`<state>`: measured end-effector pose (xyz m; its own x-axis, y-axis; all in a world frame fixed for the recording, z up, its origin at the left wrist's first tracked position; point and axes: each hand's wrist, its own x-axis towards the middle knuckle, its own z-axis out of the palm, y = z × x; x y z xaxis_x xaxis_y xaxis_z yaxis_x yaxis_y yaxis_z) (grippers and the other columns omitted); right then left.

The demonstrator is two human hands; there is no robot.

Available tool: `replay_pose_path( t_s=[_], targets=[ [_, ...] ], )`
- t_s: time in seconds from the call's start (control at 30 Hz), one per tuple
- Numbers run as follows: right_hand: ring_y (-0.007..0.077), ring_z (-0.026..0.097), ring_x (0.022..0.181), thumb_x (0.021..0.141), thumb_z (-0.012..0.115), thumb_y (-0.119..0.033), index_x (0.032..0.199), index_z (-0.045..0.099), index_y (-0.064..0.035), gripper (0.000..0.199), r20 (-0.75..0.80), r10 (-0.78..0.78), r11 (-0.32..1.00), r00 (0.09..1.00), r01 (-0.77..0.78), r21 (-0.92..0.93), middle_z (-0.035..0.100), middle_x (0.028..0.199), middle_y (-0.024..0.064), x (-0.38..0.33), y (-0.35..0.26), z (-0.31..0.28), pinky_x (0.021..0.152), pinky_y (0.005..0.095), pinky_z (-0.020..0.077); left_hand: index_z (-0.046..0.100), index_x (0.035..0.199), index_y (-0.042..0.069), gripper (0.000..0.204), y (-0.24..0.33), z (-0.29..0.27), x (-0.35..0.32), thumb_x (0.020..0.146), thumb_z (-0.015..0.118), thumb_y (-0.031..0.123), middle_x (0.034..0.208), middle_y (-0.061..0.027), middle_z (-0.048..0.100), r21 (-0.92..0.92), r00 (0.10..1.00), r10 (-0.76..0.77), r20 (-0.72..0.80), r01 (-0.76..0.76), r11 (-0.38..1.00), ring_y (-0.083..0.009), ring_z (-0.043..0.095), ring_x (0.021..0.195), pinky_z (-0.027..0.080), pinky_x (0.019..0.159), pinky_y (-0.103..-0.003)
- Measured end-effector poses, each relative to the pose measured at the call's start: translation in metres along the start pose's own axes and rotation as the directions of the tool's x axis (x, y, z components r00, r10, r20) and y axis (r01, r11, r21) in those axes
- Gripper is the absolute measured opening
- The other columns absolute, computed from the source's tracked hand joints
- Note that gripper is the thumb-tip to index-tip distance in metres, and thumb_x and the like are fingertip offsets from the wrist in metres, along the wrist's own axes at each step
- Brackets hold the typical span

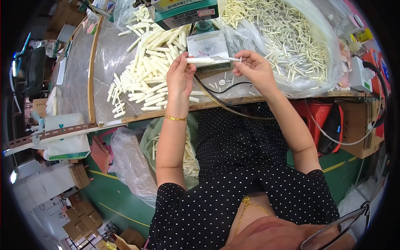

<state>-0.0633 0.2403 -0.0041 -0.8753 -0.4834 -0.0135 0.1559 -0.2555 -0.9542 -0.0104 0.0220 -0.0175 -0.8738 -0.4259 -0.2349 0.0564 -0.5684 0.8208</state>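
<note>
The left hand (180, 75) pinches the left end of a white tube (201, 60), fingers closed around it; the right hand (255, 68) holds, between thumb and fingertips, a thin white stick (232, 59) that meets the tube's right end (whether the stick is already inside the tube cannot be told). Tube and stick lie level, held above the near edge of the wooden table (233, 101), just in front of a small grey machine block (207, 46) that sits under a green box-shaped housing (187, 14).

Left of the hands a loose heap of white tubes (143, 66) spreads over the clear sheet on the table; to the far right a clear plastic bag (321, 50) lies open, full of thin pale sticks (283, 37). A few small white pieces (218, 83) rest on the table between the wrists; black cables (216, 98) curve from the machine over the table's near edge.

A gold bangle (175, 118) circles the left wrist; below the table, a green bag (154, 137) holds more white tubes beside the person's dotted black dress (237, 166).
</note>
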Motion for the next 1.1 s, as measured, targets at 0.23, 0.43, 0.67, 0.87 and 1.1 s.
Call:
replay_pose_path(
  t_s=[0.23,0.43,0.67,0.87,1.1],
  targets=[
    [0.0092,0.060,0.072,0.083,0.058,-0.003,0.101,0.055,0.0031,0.019,0.033,0.019,0.999,0.999,-0.021,0.034,0.053,0.080,0.0017,-0.002,0.002,-0.002,0.063,0.0197,0.0497,0.050,0.109,-0.006,0.026,-0.019,0.007,0.006,0.090,0.052,0.012,0.081,-0.0067,0.056,-0.106,0.999,-0.032,-0.033,0.028,0.994,-0.0122,0.054,0.061,0.050,0.059,-0.023],
    [0.0085,0.060,0.070,0.083,0.059,-0.005,0.099,0.056,0.0029,0.019,0.024,-0.010,0.999,1.000,0.010,-0.030,0.054,0.077,0.0013,0.003,0.003,-0.005,0.062,0.0193,0.0493,0.052,0.105,-0.005,0.023,-0.019,0.015,0.001,0.089,0.054,0.012,0.082,-0.0067,0.057,-0.045,1.000,-0.015,-0.004,0.015,0.999,-0.0126,0.056,0.063,0.052,0.061,-0.024],
    [0.0068,0.057,0.061,0.083,0.061,-0.008,0.095,0.058,0.0026,0.016,0.078,0.117,0.980,0.990,-0.103,-0.169,0.057,0.075,0.0009,0.012,-0.024,-0.023,0.058,0.0192,0.0487,0.057,0.097,-0.004,0.016,-0.018,0.009,-0.007,0.085,0.059,0.006,0.087,-0.0089,0.061,0.003,0.988,-0.057,0.141,0.057,0.998,-0.0151,0.062,0.071,0.054,0.067,-0.023],
    [0.0059,0.057,0.064,0.083,0.062,-0.012,0.099,0.060,-0.0013,0.019,0.136,0.048,0.969,0.990,-0.013,-0.246,0.057,0.073,0.0008,0.020,-0.031,-0.030,0.058,0.0195,0.0487,0.058,0.094,-0.004,0.014,-0.018,0.001,-0.003,0.081,0.062,0.002,0.087,-0.0100,0.063,0.344,0.947,-0.121,0.298,0.011,0.939,-0.0180,0.063,0.072,0.053,0.067,-0.025],
    [0.0144,0.059,0.068,0.079,0.063,-0.013,0.117,0.054,-0.0098,0.039,0.249,-0.381,0.647,0.891,0.449,-0.616,0.060,0.074,0.0062,0.036,-0.047,-0.010,0.060,0.0291,0.0477,0.063,0.081,0.002,0.019,-0.040,0.058,0.012,0.066,0.072,0.011,0.075,-0.0117,0.062,0.716,0.650,0.345,0.677,-0.690,-0.105,-0.0266,0.059,0.073,0.046,0.064,-0.035]
  ],
)
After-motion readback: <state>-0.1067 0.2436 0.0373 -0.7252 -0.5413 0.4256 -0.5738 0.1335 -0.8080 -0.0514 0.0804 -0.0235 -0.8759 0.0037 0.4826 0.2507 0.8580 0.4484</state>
